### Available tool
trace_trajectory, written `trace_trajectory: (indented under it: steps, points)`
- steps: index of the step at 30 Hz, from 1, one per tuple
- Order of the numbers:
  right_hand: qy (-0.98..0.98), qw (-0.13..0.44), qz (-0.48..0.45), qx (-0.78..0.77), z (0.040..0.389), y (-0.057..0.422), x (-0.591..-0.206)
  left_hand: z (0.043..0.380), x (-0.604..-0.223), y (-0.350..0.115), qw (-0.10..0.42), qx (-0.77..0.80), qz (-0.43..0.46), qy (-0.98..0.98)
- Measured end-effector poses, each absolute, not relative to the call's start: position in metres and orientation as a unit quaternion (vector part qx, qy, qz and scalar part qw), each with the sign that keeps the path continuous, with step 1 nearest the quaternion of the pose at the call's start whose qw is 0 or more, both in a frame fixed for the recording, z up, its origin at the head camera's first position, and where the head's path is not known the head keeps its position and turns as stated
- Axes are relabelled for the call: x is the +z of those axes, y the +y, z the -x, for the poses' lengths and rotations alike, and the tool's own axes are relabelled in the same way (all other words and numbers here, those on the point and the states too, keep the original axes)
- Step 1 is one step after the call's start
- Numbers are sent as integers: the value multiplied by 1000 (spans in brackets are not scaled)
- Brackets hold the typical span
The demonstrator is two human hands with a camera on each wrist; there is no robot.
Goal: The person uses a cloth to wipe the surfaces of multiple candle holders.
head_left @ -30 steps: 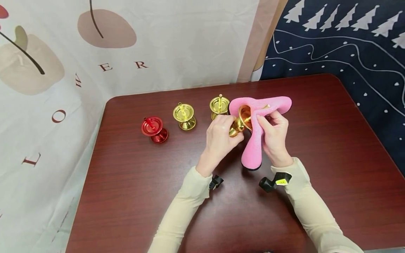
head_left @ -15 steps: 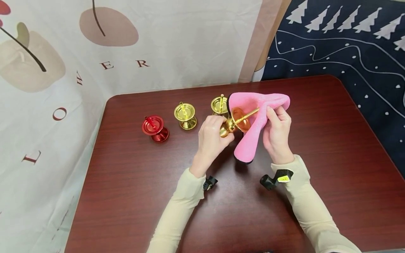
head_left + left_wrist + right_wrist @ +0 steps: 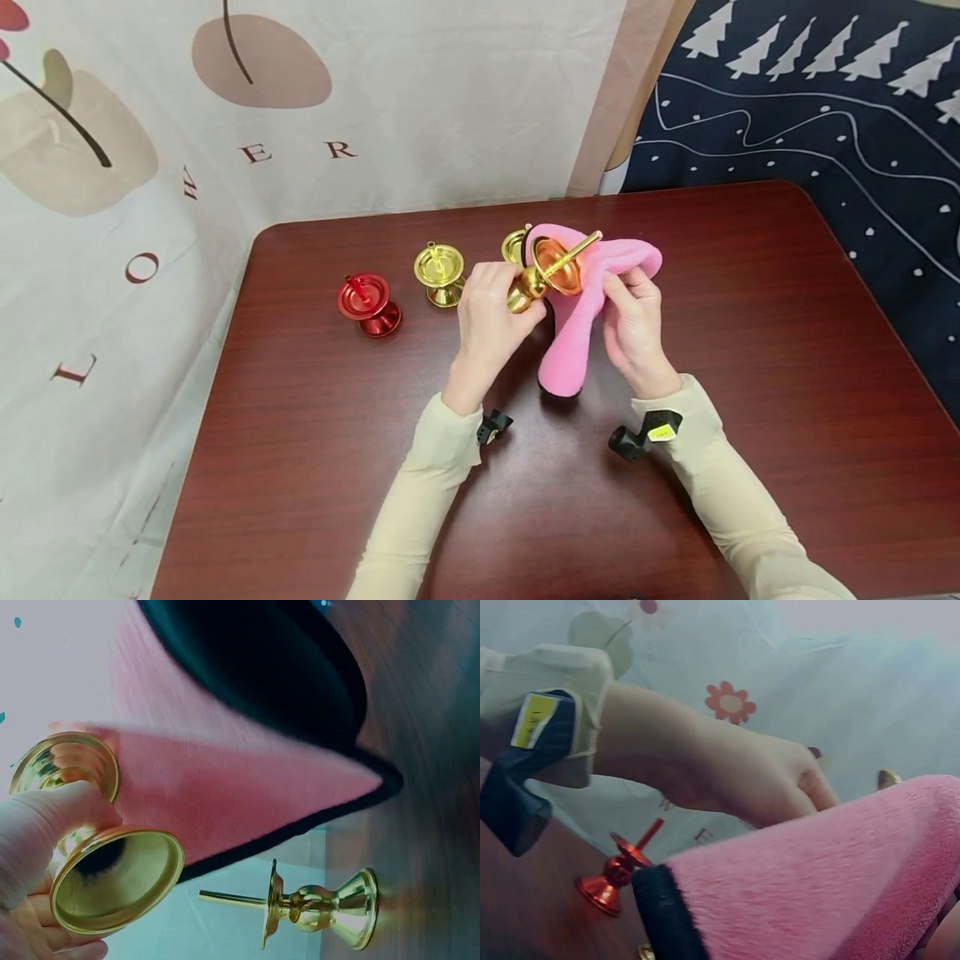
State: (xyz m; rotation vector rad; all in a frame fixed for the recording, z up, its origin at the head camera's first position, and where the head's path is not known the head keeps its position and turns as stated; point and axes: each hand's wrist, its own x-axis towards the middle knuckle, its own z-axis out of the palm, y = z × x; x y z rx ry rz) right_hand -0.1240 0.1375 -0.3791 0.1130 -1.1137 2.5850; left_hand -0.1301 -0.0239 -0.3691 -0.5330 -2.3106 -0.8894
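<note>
My left hand grips a shiny gold candle holder by its base end, above the table. The holder tilts to the right, its coppery-looking dish and long gold rod facing the right hand. With thumb and fingers, my right hand pinches a fluffy pink cloth with black edging. The cloth hangs behind and beside the dish. In the left wrist view, the holder's hollow base shows beside the cloth. Cloth covers much of the right wrist view, hiding most of the right hand's fingers.
A red candle holder and a gold one stand upright at the back left of the brown table. Another gold holder stands behind the cloth, partly hidden. Printed fabric hangs behind the table.
The held candle holder has moved left and its rod, partly covered by cloth earlier, now shows in full. Cloth and right hand have shifted left too, hiding more of the gold holder behind.
</note>
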Motion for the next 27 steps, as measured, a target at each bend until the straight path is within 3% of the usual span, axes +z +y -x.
trace_trajectory:
  steps: [8,14,27]
  points:
    - [-453,143,-76,877,122,131,-380,129,-369,-23,320,-321,219,-864]
    - [-468,139,-39,872,119,130,-378,124,-367,-18,338,-280,235,-868]
    - [-442,240,-19,864,123,136,-370,124,-372,-17,326,-286,245,-867]
